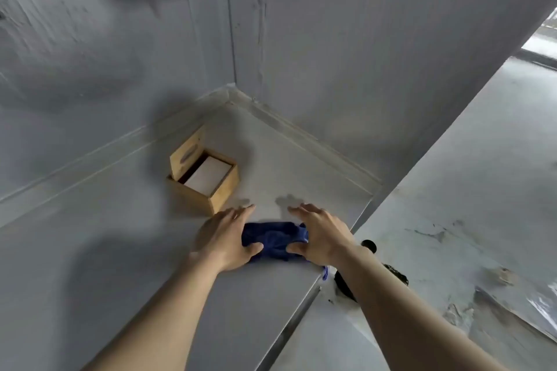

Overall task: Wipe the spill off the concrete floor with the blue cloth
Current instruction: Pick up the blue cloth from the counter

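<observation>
A bunched dark blue cloth [272, 238] lies on a grey raised ledge [120, 250] near its right edge. My left hand [224, 236] presses against the cloth's left end, thumb on it, fingers stretched forward. My right hand [321, 233] holds the cloth's right end the same way, thumb on the fabric. The concrete floor [452, 220] lies lower, to the right of the ledge, with stained and wet-looking patches [509, 295]. A dark patch [391, 272] on the floor shows just beyond my right forearm, partly hidden by it.
An open wooden box [208, 182] with a white stack inside stands on the ledge, just ahead of my left hand. Grey walls meet in a corner [235, 81] behind it. A small black round object [369, 245] sits at the ledge's edge.
</observation>
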Available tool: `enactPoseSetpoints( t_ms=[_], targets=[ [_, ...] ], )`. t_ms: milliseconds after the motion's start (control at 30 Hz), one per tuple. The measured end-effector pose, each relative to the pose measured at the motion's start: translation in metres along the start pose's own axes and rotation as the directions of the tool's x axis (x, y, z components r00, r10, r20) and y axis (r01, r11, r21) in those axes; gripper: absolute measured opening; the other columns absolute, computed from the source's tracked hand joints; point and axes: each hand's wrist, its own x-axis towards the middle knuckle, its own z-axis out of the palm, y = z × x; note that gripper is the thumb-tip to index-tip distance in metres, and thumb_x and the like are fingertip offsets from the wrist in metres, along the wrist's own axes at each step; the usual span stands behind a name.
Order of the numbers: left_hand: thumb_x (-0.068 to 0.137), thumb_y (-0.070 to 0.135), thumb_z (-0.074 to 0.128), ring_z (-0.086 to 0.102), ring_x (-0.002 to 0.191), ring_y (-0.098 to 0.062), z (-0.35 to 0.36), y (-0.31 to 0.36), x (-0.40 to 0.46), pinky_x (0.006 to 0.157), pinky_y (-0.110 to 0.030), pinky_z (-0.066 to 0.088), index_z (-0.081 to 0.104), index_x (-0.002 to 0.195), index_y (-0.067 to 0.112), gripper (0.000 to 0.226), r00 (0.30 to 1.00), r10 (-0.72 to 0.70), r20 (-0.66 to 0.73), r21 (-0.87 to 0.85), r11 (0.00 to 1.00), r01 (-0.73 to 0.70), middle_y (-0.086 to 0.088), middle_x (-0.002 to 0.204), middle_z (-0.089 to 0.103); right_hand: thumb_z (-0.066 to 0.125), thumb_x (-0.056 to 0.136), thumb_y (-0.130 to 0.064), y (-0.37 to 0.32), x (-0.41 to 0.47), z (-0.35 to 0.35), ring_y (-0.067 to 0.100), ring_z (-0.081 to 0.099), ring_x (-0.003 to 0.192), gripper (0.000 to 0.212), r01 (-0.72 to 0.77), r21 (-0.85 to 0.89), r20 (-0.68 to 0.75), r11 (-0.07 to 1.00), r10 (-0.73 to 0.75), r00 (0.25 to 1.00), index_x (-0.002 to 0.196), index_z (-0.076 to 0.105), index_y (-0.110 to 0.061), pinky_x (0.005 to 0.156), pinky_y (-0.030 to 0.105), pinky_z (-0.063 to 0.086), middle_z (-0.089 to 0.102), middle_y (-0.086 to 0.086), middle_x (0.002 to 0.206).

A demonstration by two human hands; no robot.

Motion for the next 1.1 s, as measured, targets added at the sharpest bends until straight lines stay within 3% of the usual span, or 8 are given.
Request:
enactPoseSetpoints(
  t_ms=[133, 300, 433, 600, 700, 900, 1100],
  targets=[
    [0.087, 0.057, 0.060, 0.047, 0.133, -0.020, 0.021, -0.008, 0.005, 0.103, -0.038, 0.044, 0.032, 0.150, 0.033, 0.073, 1.000, -0.007, 0.024, 0.012, 1.000, 0.007, 0.009, 0.149, 0.047, 0.074, 0.080, -0.047, 0.001, 0.007, 0.022, 0.023, 0.043, 0.135, 0.080, 0.011, -0.046, 0.014, 0.999, -0.010, 1.000, 0.150, 0.037, -0.033, 0.100, 0.037, 0.046, 0.047, -0.004, 0.147],
    [0.089, 0.039, 0.065, 0.053, 0.122, -0.021, 0.035, -0.014, 0.007, 0.093, -0.036, 0.048, 0.043, 0.142, 0.033, 0.058, 0.999, 0.033, -0.031, -0.001, 0.999, -0.033, 0.008, 0.137, 0.057, 0.076, 0.082, -0.038, -0.003, 0.016, 0.041, 0.024, 0.039, 0.138, 0.075, 0.088, -0.080, -0.020, 0.993, -0.090, 0.996, 0.149, 0.041, -0.030, 0.103, 0.038, 0.043, 0.048, -0.002, 0.147],
    [0.086, 0.030, 0.069, 0.055, 0.115, -0.022, 0.036, -0.018, 0.010, 0.085, -0.036, 0.049, 0.052, 0.135, 0.034, 0.052, 0.996, 0.059, -0.071, 0.011, 0.998, -0.058, 0.007, 0.126, 0.062, 0.075, 0.083, -0.028, -0.010, 0.023, 0.049, 0.028, 0.051, 0.125, 0.070, 0.130, -0.143, 0.021, 0.981, -0.129, 0.991, 0.146, 0.045, -0.030, 0.097, 0.038, 0.046, 0.057, 0.000, 0.137],
    [0.081, 0.037, 0.072, 0.059, 0.102, -0.020, 0.032, -0.020, 0.010, 0.075, -0.034, 0.048, 0.060, 0.115, 0.036, 0.036, 0.990, 0.093, -0.107, 0.070, 0.994, -0.086, 0.010, 0.109, 0.068, 0.066, 0.086, -0.013, -0.017, 0.026, 0.048, 0.031, 0.060, 0.105, 0.046, 0.129, -0.208, -0.037, 0.970, -0.139, 0.990, 0.129, 0.059, -0.026, 0.074, 0.037, 0.048, 0.066, 0.003, 0.114],
    [0.079, 0.035, 0.071, 0.060, 0.097, -0.020, 0.023, -0.017, 0.009, 0.073, -0.034, 0.048, 0.061, 0.109, 0.035, 0.032, 0.986, 0.117, -0.123, 0.067, 0.992, -0.110, 0.010, 0.104, 0.068, 0.062, 0.085, -0.014, -0.023, 0.021, 0.036, 0.033, 0.061, 0.096, 0.037, 0.127, -0.189, -0.060, 0.974, -0.141, 0.988, 0.121, 0.061, -0.022, 0.067, 0.035, 0.041, 0.066, 0.005, 0.108],
    [0.077, 0.023, 0.072, 0.062, 0.092, -0.019, -0.018, -0.003, 0.008, 0.072, -0.036, 0.054, 0.062, 0.104, 0.034, 0.030, 0.973, 0.151, -0.173, 0.039, 0.988, -0.147, 0.009, 0.099, 0.067, 0.065, 0.081, -0.020, -0.035, 0.008, -0.008, 0.031, 0.061, 0.082, 0.026, 0.125, -0.124, -0.115, 0.984, -0.139, 0.983, 0.107, 0.062, -0.020, 0.065, 0.036, 0.047, 0.066, 0.003, 0.098],
    [0.076, 0.028, 0.071, 0.063, 0.088, -0.019, -0.091, 0.027, 0.001, 0.066, -0.033, 0.048, 0.060, 0.100, 0.036, 0.028, 0.933, 0.209, -0.291, 0.105, 0.977, -0.186, 0.012, 0.096, 0.067, 0.065, 0.080, -0.021, -0.052, -0.013, -0.078, 0.031, 0.062, 0.083, 0.026, 0.137, -0.139, -0.259, 0.981, -0.170, 0.951, 0.106, 0.064, -0.023, 0.066, 0.036, 0.048, 0.066, 0.002, 0.097]
  ],
)
